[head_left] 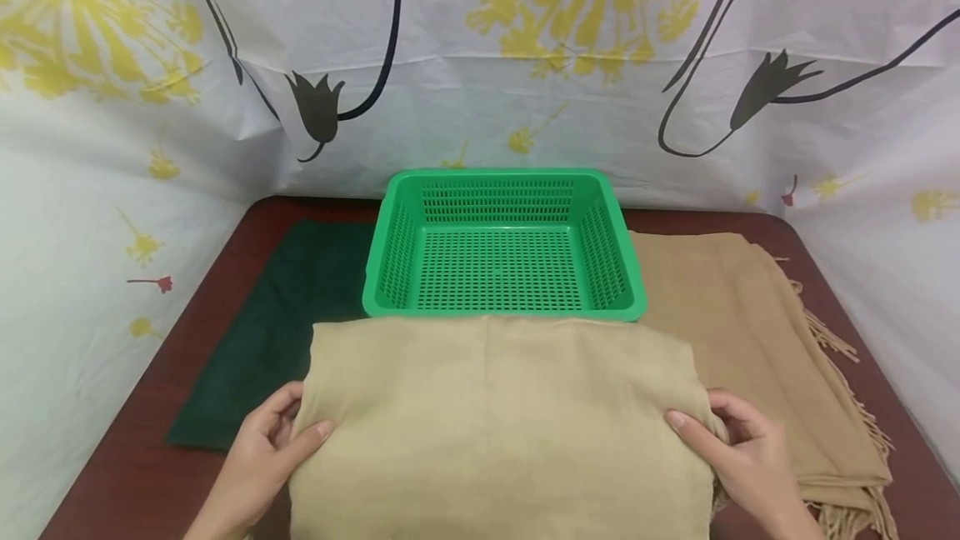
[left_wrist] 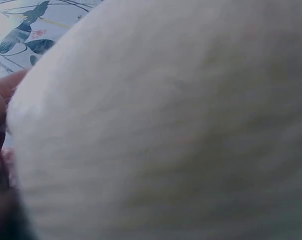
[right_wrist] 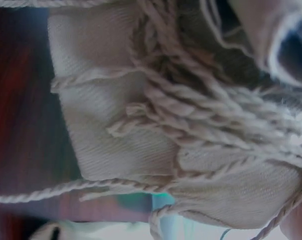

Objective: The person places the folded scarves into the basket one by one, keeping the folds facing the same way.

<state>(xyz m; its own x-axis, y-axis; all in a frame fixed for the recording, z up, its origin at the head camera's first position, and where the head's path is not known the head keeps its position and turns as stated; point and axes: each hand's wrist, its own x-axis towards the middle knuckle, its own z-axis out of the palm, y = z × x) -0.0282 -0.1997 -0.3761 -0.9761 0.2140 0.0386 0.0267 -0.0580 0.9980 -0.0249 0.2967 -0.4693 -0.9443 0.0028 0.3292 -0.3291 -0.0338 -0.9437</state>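
A folded beige scarf (head_left: 495, 427) is spread between both hands in the head view, its far edge overlapping the near rim of a green basket (head_left: 504, 316). My left hand (head_left: 255, 457) pinches the scarf's left edge, thumb on top. At the opposite edge my right hand (head_left: 750, 461) pinches it the same way. Pale blurred cloth (left_wrist: 166, 120) fills most of the left wrist view, with part of the left hand (left_wrist: 1, 102) at its side. Twisted fringe (right_wrist: 211, 112) hangs over the scarf's weave in the right wrist view, where only a bit of the right hand (right_wrist: 298, 222) shows.
Left of the basket a dark green folded cloth (head_left: 255, 357) lies on the dark red table (head_left: 142, 432). A tan fringed scarf (head_left: 757, 357) lies folded on the right. Behind and beside the table hangs a white patterned sheet (head_left: 450, 82).
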